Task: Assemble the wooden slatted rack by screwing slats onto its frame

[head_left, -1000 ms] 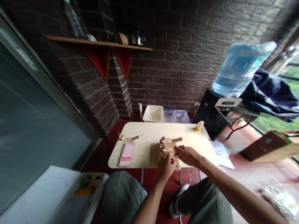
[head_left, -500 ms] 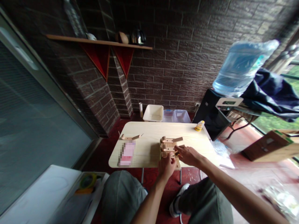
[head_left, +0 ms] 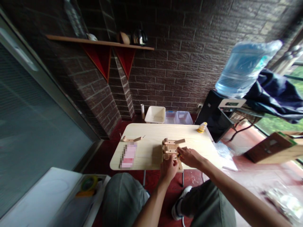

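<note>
A light wooden frame (head_left: 163,147) lies near the front edge of the table, with several rounded wooden arms across it and dark holes along them. My left hand (head_left: 169,169) is closed, fingertips pinching the nearest wooden arm (head_left: 167,156). From the right, my right hand (head_left: 192,158) is wrapped round a small yellow-and-black tool (head_left: 179,155), which looks like a screwdriver. Its tip points at the wood beside my left fingertips; the contact point is too small to make out. Farther left lies a separate wooden arm piece (head_left: 130,139) with a thin pin at its end.
The pale table (head_left: 146,132) also bears a blurred-out pink item (head_left: 129,156) on the left and a yellow-capped bottle (head_left: 202,127) at the far right corner. Behind it stand a cream bin (head_left: 155,114) and clear tubs (head_left: 184,118). A water dispenser (head_left: 214,110) is at right.
</note>
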The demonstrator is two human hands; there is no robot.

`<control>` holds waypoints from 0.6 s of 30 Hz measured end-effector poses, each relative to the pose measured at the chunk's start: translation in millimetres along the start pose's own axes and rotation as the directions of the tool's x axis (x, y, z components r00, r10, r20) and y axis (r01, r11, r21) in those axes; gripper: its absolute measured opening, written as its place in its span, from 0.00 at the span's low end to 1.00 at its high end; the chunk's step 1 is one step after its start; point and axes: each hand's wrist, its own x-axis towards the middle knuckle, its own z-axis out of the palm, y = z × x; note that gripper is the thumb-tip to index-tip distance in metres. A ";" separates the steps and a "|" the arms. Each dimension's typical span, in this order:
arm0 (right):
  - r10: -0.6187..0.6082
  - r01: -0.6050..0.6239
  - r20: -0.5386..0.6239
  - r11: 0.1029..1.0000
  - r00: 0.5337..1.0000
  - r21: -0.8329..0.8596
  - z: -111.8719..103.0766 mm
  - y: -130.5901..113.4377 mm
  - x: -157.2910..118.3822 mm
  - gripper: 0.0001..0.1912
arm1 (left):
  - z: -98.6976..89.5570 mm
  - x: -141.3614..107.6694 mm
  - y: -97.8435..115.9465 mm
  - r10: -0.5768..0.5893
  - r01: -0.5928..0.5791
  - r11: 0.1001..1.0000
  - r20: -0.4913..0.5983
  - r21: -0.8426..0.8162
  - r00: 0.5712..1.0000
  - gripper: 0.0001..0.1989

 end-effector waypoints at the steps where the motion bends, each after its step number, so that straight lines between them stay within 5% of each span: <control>1: -0.005 0.005 -0.001 1.000 1.000 0.006 -1.0 -0.5 -1.0 0.15 | 0.1 -0.2 -0.2 0.001 -0.001 1.000 -0.003 0.001 1.000 0.15; 9: -0.023 0.022 0.012 0.999 1.000 0.031 -15.7 -5.6 -8.9 0.14 | 2.8 -1.3 -3.1 0.011 -0.011 1.000 -0.025 -0.007 1.000 0.15; 18: 0.020 -0.020 0.029 1.000 0.999 -0.001 -5.5 -3.3 -2.8 0.14 | 3.4 0.0 -2.2 0.000 0.000 1.000 -0.028 0.003 1.000 0.16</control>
